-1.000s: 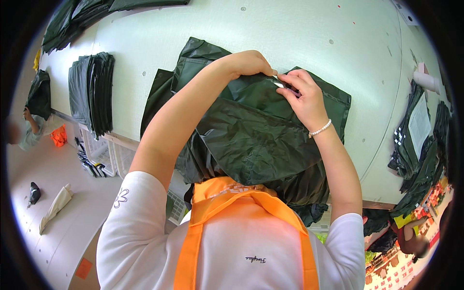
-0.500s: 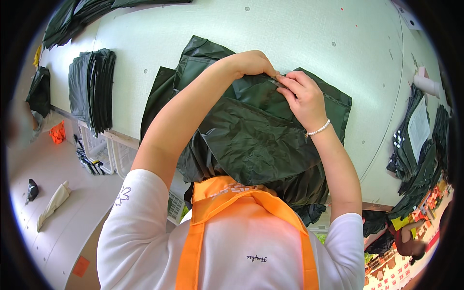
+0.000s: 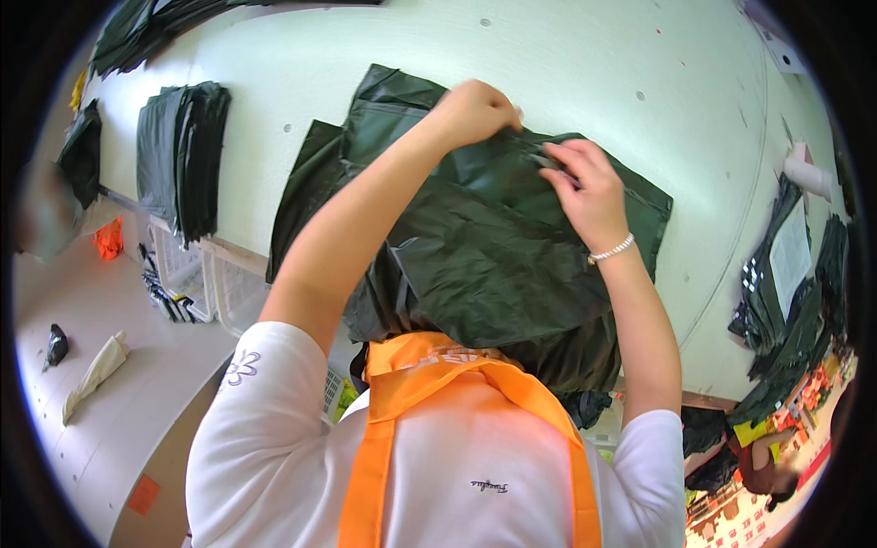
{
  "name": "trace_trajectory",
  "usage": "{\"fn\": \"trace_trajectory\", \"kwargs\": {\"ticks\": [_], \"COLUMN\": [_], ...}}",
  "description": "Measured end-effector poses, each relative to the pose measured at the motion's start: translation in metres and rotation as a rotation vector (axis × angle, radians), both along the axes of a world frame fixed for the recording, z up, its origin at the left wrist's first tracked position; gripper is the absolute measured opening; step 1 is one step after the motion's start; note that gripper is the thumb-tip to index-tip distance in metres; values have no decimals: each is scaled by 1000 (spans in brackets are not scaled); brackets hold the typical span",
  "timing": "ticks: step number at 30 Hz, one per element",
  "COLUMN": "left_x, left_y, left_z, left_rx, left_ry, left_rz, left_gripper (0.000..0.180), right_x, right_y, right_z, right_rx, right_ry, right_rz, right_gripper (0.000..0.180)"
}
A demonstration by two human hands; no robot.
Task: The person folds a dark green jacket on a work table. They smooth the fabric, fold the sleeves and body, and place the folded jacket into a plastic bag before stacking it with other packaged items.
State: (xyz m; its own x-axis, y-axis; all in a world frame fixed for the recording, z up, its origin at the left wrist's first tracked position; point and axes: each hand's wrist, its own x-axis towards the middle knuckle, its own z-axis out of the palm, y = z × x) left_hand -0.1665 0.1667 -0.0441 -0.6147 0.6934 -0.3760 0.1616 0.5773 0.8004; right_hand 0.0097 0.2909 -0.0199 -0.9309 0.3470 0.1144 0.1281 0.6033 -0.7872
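Observation:
Dark green coated fabric (image 3: 498,247) lies in crumpled layers on the table and hangs over its near edge toward my lap. Over its far edge is my left hand (image 3: 475,111), its fingers curled and somewhat blurred; what they pinch, if anything, is hidden. My right hand (image 3: 589,187), with a white bead bracelet on the wrist, is closed around a small slim grey tool (image 3: 545,159). The tool's tip points left, close to the fabric, and its kind is not clear. A gap separates the two hands.
Stacked dark green pieces (image 3: 183,160) lie at the table's left, with more dark fabric (image 3: 174,27) at the far left. On the right are dark pieces (image 3: 772,310) under a white sheet (image 3: 790,251). White crates (image 3: 228,292) stand below the left edge. Another person (image 3: 763,466) is at lower right.
My hands have come apart: the left lifted up and slightly left, the right drew back a little to the right. The grey tool shows more clearly between the right fingers.

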Motion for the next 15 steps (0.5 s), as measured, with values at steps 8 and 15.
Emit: {"fn": "trace_trajectory", "kwargs": {"ticks": [8, 15], "left_x": [-47, -44], "left_y": [-156, -142], "left_z": [-16, -6], "left_rx": [-353, -453], "left_ry": [573, 352], "left_rz": [581, 464], "left_gripper": [46, 54], "right_x": [26, -7], "right_y": [-6, -5], "right_z": [-16, -8], "right_rx": [-261, 0], "right_ry": [-52, -157], "right_rz": [-189, -109], "right_gripper": [31, 31]}}
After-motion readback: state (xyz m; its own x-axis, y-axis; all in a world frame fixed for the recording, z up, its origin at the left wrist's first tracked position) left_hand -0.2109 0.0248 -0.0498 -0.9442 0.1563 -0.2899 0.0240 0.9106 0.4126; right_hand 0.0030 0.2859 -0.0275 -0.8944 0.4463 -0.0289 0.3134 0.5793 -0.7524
